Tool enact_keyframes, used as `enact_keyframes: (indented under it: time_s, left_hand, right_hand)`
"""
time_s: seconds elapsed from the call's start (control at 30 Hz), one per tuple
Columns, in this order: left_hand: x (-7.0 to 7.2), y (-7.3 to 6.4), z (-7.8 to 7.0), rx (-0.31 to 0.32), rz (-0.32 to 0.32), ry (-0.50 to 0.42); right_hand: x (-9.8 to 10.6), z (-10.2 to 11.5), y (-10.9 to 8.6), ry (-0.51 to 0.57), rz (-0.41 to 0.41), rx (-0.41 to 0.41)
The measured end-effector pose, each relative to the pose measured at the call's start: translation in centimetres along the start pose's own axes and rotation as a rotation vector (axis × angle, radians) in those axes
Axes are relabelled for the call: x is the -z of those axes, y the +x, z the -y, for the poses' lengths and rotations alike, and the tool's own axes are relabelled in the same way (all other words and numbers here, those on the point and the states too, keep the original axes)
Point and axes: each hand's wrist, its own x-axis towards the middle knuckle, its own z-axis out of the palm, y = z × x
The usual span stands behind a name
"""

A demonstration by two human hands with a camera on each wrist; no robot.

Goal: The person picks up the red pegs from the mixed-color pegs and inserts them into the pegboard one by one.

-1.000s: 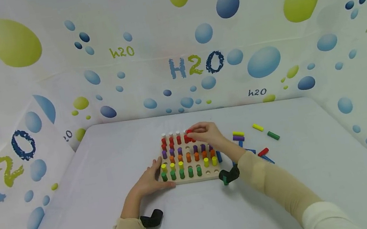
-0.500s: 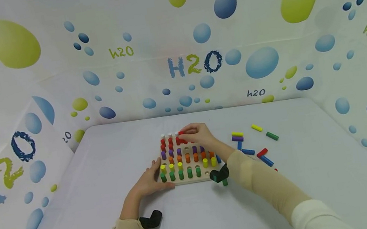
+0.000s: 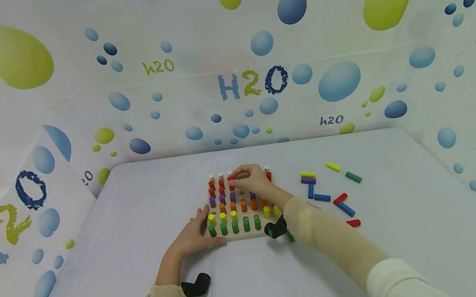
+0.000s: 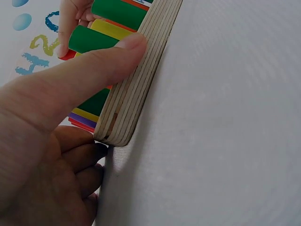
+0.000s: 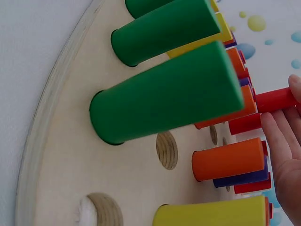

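Observation:
A wooden pegboard [image 3: 247, 236] lies on the white table, carrying rows of green, yellow, orange, purple, red and white pegs. My left hand [image 3: 188, 237] grips its near left corner; in the left wrist view the thumb [image 4: 113, 56] presses on the layered front edge and the other fingers bend along the side. Over the far rows, my right hand [image 3: 250, 180] pinches a red peg [image 5: 277, 99] between thumb and fingers. The held peg stands above the row of red pegs just left of the middle. A green peg [image 5: 164, 94] and bare holes [image 5: 167, 149] show close up in the right wrist view.
Loose pegs lie to the right of the board, among them a yellow peg [image 3: 333, 166], a green peg [image 3: 353, 176], a purple peg [image 3: 308, 180], a blue peg [image 3: 322, 197] and a red peg [image 3: 353, 223]. Another green peg [image 3: 290, 237] lies by the near right corner.
My right hand has moved left and slightly nearer over the board with the red peg, from the back rows toward the nearer red row. The left hand keeps its place at the corner.

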Motion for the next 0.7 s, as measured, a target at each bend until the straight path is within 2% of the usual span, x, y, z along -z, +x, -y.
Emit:
enact_keyframes:
  time_s: [0.27,0.7]
  left_hand:
    - [-0.03,0.00,0.01,-0.001,0.002,0.000]
    - [0.05,-0.14,-0.07,-0.013,0.001,-0.001]
  right_hand:
    - [-0.33,-0.22,0.34,-0.051,-0.001,-0.023]
    - [-0.82,0.01,0.79,-0.198,0.034,-0.046]
